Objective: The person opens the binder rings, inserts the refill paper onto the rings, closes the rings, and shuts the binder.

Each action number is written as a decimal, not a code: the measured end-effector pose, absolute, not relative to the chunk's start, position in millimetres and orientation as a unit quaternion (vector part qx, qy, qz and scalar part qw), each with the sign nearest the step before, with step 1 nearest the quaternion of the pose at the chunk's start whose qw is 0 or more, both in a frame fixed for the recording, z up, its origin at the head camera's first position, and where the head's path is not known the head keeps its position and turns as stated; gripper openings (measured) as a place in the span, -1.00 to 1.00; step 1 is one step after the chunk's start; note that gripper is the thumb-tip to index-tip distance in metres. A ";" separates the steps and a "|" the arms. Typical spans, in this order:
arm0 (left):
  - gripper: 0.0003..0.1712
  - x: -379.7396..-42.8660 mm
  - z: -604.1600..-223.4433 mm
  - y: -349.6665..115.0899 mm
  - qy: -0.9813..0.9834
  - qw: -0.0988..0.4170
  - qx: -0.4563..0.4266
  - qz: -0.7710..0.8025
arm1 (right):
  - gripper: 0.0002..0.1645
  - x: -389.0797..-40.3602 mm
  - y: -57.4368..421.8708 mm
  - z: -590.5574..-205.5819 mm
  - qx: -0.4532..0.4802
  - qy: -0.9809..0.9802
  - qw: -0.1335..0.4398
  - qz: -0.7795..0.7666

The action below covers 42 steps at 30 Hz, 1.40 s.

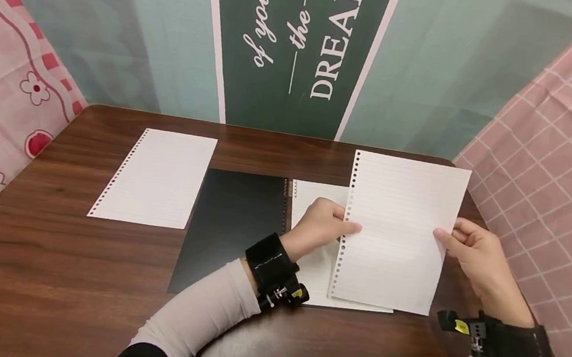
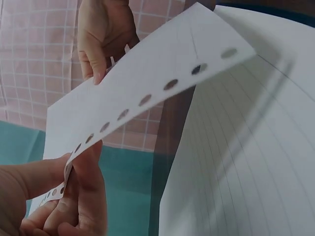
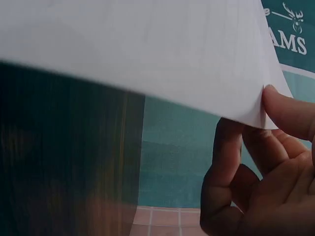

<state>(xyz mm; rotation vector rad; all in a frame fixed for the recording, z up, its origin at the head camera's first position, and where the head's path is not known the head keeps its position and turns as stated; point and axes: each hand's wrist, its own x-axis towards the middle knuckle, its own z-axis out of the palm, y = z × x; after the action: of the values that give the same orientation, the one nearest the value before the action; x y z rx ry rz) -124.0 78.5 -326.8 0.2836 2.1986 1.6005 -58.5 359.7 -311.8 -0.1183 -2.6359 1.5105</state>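
Note:
A lined loose-leaf sheet [image 1: 397, 237] with punched holes down its left side is held up between both hands. My left hand [image 1: 319, 228] pinches the punched edge, thumb on the front face; in the left wrist view its fingers [image 2: 88, 191] lie behind the paper. On the opposite edge my right hand [image 1: 479, 257] pinches the sheet between thumb and fingers, as the right wrist view of the hand [image 3: 266, 172] also shows. Below and partly hidden by it lies an open binder, with a black cover [image 1: 231, 225] at left and lined pages [image 1: 315, 274] at right.
Another punched lined sheet [image 1: 155, 179] lies flat on the wooden table [image 1: 46, 269], left of the binder. A green cloth with lettering [image 1: 299, 52] hangs behind the table. Pink patterned cloths stand at the left [image 1: 8, 85] and right [image 1: 567, 144].

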 end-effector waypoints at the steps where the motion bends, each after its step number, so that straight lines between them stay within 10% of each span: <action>1: -0.85 -124.7 -326.7 76.9 0.789 0.202 0.101 0.571 | -0.75 -59.3 359.1 -312.5 -0.031 -0.861 0.046 0.505; 42: -0.42 -132.4 -348.9 -3.2 0.786 0.236 0.114 0.561 | -0.71 -83.1 304.6 -321.4 0.033 -0.881 -0.043 0.471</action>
<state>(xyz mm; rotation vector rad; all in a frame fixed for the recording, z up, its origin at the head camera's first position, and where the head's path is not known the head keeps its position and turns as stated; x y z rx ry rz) -132.4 -3.2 -348.9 0.3131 2.1551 1.5375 -83.1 304.6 -321.4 0.1070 -2.8441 1.5209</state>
